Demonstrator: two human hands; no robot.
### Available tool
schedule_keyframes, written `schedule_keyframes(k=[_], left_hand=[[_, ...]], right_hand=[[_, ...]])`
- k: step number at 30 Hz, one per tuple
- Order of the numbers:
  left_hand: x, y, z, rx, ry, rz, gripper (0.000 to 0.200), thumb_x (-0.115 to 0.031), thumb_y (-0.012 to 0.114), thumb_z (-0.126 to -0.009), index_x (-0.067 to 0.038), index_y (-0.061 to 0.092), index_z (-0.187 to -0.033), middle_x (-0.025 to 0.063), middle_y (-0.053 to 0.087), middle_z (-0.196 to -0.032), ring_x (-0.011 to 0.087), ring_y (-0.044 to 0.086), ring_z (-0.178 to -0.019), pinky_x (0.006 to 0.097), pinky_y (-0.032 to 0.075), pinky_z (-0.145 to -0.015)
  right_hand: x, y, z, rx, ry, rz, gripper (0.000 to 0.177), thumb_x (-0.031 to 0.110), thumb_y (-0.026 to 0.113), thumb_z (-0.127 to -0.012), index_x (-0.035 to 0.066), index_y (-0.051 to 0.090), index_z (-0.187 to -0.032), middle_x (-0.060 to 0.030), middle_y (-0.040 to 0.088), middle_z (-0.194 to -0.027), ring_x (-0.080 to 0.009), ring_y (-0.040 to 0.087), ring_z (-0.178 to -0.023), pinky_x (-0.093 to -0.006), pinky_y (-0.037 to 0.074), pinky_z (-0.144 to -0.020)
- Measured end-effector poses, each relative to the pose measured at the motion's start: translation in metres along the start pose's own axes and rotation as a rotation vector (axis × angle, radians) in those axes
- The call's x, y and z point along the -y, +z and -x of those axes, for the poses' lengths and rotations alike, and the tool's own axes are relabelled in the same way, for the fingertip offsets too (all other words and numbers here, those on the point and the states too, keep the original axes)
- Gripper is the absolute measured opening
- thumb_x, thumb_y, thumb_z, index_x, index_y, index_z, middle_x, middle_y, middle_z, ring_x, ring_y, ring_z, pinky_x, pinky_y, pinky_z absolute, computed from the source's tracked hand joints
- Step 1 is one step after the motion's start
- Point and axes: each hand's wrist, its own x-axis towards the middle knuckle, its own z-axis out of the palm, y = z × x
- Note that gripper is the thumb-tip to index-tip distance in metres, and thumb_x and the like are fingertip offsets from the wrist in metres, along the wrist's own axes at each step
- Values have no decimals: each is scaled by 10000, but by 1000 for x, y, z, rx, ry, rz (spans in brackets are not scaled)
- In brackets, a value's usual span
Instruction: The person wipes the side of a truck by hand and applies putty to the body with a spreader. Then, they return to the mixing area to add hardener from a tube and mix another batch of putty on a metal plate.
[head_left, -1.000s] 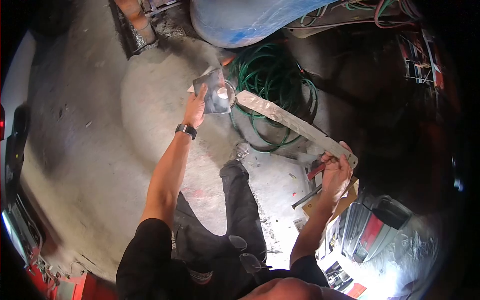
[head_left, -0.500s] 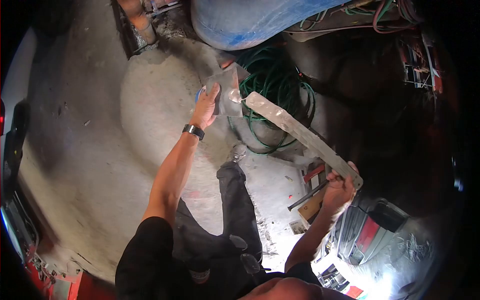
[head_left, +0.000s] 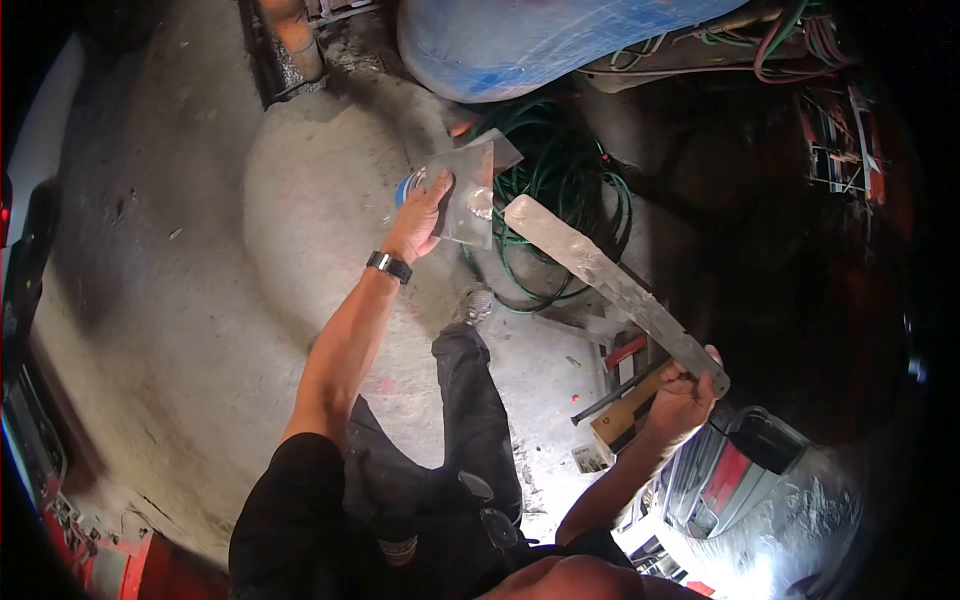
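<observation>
My left hand [head_left: 422, 218] is closed on a thin, flat grey plate [head_left: 465, 180], thumb on top. A pale, shiny lump [head_left: 481, 203] sits near the plate's right edge. Beside the fingers shows a blue-rimmed round thing [head_left: 404, 188], partly hidden by the hand. My right hand [head_left: 686, 402] grips the lower end of a long, flat, rounded-end bar [head_left: 610, 282], its surface uneven and smeared. The bar slants up to the left, its far tip close to the plate but apart from it.
A coiled green hose [head_left: 545, 165] lies on the floor behind the plate and bar. At the top hangs a large blue rounded body [head_left: 540, 45]. To the lower right are a cardboard box [head_left: 625, 412], a dark rod [head_left: 612, 397] and a bright lamp glare [head_left: 760, 575].
The thin strand between the bar's tip and the lump on the plate is gone. The plate has tilted slightly, and the bar has turned a little in my right hand.
</observation>
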Motion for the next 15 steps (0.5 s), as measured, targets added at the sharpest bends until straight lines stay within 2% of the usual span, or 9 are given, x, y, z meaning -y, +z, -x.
schedule_keyframes(k=[1,5,8,11,15], left_hand=[[-2,4,4,73,-11,34,453,-432,629,-935,-47,562,-1166,43,657,-1042,128,648,-894,319,552,-774],[0,29,19,150,-34,143,407,-409,602,-956,-48,580,-1143,37,662,-1037,116,659,-875,303,563,-761],[-1,33,21,118,-5,138,411,-412,599,-957,-46,584,-1143,33,661,-1047,117,658,-889,303,563,-770],[3,30,16,68,46,84,432,-428,611,-945,-48,587,-1150,26,660,-1058,119,654,-894,304,559,-772],[9,16,5,34,71,37,459,-451,637,-924,-50,594,-1141,27,658,-1071,128,646,-925,316,546,-802]], right_hand=[[-5,-3,2,37,7,6,378,126,529,-934,-59,490,-1261,-177,649,-997,-214,627,-776,-323,486,-652],[-29,9,6,-178,128,52,396,149,530,-927,-57,504,-1264,-181,658,-988,-214,615,-728,-313,479,-649],[-30,-4,11,-96,107,61,394,145,528,-922,-53,510,-1262,-178,660,-980,-208,625,-743,-305,482,-649],[-9,10,18,-84,6,166,388,137,527,-918,-47,516,-1260,-164,659,-952,-199,632,-775,-294,488,-654],[9,-2,22,-64,-3,31,380,145,523,-926,-35,510,-1261,-141,634,-1020,-190,631,-838,-288,494,-661]])
